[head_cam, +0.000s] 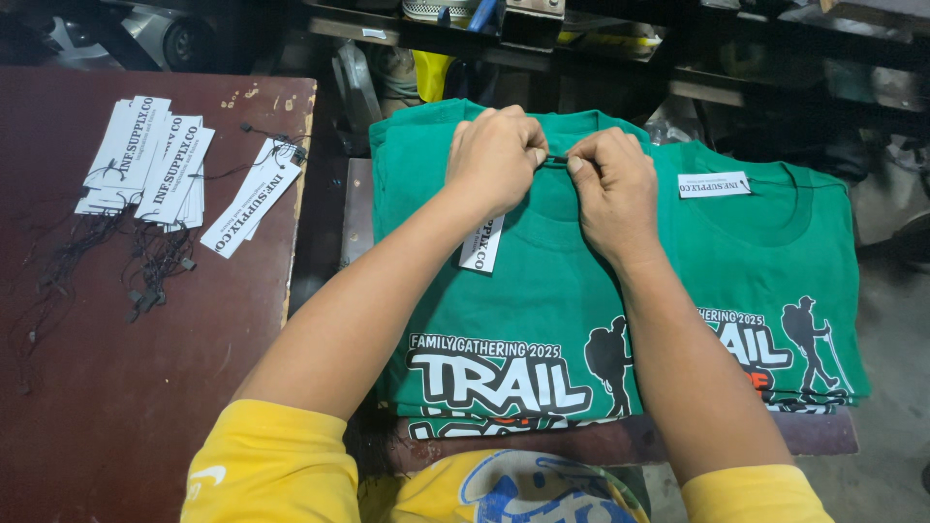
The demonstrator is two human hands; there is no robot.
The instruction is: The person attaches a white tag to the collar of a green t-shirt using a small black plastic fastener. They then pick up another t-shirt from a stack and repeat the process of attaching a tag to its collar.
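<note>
A thin black string (556, 160) is pinched between the closed fingertips of the left hand (496, 160) and the right hand (612, 189) at the collar of the nearer green shirt (504, 291), with a white paper tag (481, 245) dangling just below the left hand. If pulled unevenly, the string could slip free or the soft knit could snag. More stiff rectangular tags (155, 169) with loose strings lie well left of the shirt, on the worn dark table (116, 387).

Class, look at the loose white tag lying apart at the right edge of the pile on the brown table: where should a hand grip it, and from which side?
Judging by its pose, grip the loose white tag at its lower end, coming from the lower left. It lies flat and slanted, that end rests on bare brown table, while its black string tangles at the upper end.
</note>
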